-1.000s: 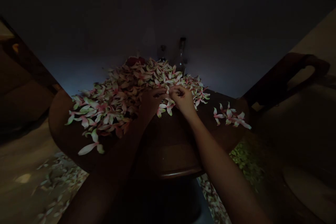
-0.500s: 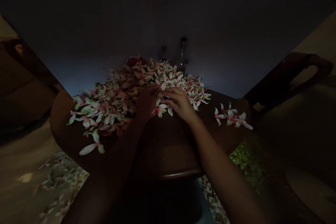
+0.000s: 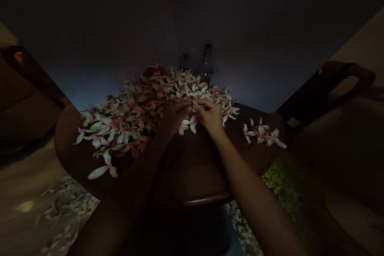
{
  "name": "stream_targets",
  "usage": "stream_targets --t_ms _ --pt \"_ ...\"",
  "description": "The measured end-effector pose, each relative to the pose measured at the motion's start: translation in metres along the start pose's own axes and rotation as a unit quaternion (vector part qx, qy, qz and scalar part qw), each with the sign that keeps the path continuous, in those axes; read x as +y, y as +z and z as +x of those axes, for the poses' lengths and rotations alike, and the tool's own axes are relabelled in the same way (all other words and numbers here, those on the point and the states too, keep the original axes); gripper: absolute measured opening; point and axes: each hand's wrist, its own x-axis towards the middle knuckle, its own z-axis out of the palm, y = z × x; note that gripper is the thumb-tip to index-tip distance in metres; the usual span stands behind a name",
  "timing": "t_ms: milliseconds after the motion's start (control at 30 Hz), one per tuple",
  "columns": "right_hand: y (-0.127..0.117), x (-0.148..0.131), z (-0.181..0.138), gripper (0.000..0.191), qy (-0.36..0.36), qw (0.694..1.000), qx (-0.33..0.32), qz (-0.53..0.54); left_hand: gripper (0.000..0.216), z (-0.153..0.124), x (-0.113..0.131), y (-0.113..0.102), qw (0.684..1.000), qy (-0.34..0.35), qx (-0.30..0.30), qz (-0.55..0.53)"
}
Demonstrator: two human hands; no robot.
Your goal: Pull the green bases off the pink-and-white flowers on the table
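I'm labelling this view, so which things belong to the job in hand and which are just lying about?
Likely in the job: left hand, right hand, heaped flowers, table beneath them.
Seemingly just there: tall bottle, red object behind the heaped flowers.

hands (image 3: pixel 211 117): 2 | table (image 3: pixel 192 172): 1 | bottles (image 3: pixel 207 68): 2 | red object (image 3: pixel 153 71): 1 | flowers (image 3: pixel 115 123): too many to count

At the back of the table (image 3: pixel 192 176), near each other, a tall clear bottle (image 3: pixel 207 66), upright with a dark cap (image 3: pixel 208 46), and a shorter glassy container (image 3: pixel 185 63), very dim; to their left, a dark red object (image 3: pixel 153 71), partly hidden. Behind these, a plain wall (image 3: pixel 240 28) in deep shadow. At the right, dark furniture (image 3: pixel 315 82) with a curved loop; below the table's right side, blurred greenery (image 3: pixel 279 182). At far left, dim floor (image 3: pixel 21 182).
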Motion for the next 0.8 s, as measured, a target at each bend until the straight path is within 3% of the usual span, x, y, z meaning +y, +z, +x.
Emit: stream_targets --t_ms 133,367,800 --pt "0.001 0.001 0.002 0.030 0.045 0.997 0.018 0.053 0.029 -0.002 0.003 0.000 1.000 0.000 -0.013 0.015" --pt "0.004 -0.001 -0.001 0.035 0.100 0.987 -0.009 0.124 0.019 -0.004 0.013 0.000 0.998 0.008 0.039 0.057" --pt "0.003 0.003 0.001 0.033 0.089 0.980 -0.038 0.175 0.016 -0.001 0.000 -0.001 0.998 -0.012 0.043 0.037"
